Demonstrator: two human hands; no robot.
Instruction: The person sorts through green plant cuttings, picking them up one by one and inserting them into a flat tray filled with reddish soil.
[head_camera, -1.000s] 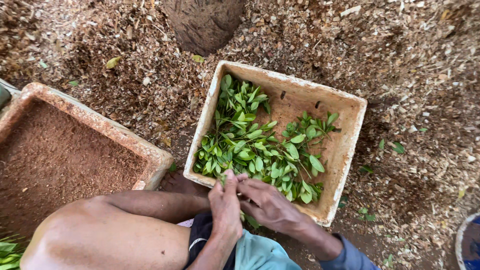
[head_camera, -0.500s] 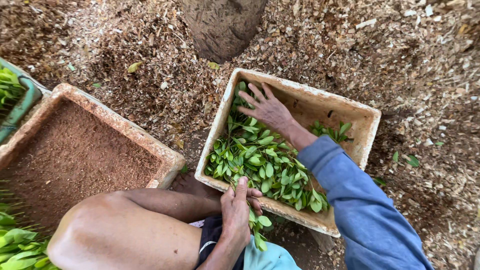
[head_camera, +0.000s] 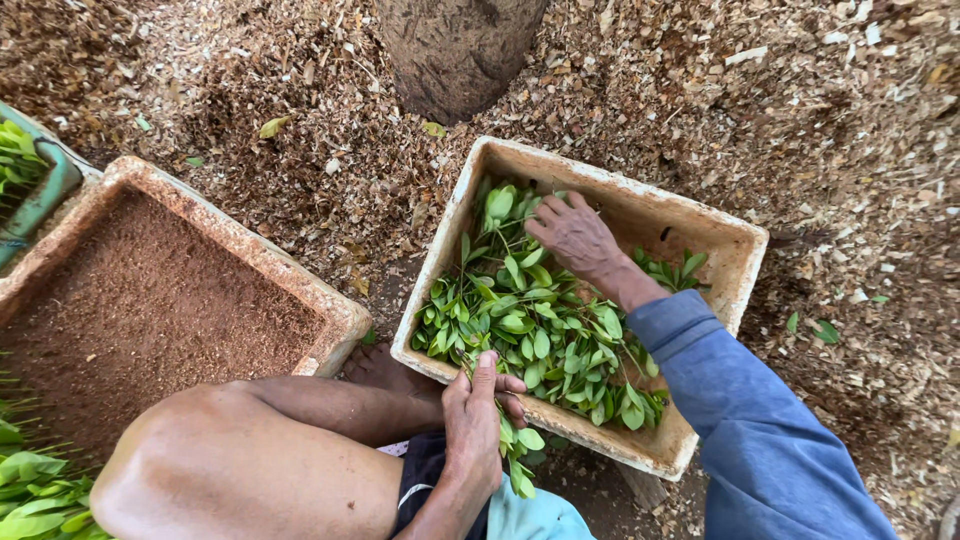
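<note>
Leaf cuttings (head_camera: 530, 320) fill the box (head_camera: 745, 245); right hand (head_camera: 575, 232) grasps some, left hand (head_camera: 478, 405) seemingly pinches sprigs at the near rim.

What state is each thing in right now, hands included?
Right hand: fingers curled down on the cuttings in the box.
Left hand: shut on a bunch of cuttings.
Foam box: open, partly filled with leafy cuttings.
Tray: open, filled with brown soil.

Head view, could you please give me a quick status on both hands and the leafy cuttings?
Left hand closed on a small bunch of cuttings at the box's near rim. Right hand down among leafy cuttings in the foam box. Nothing in the way.
</note>
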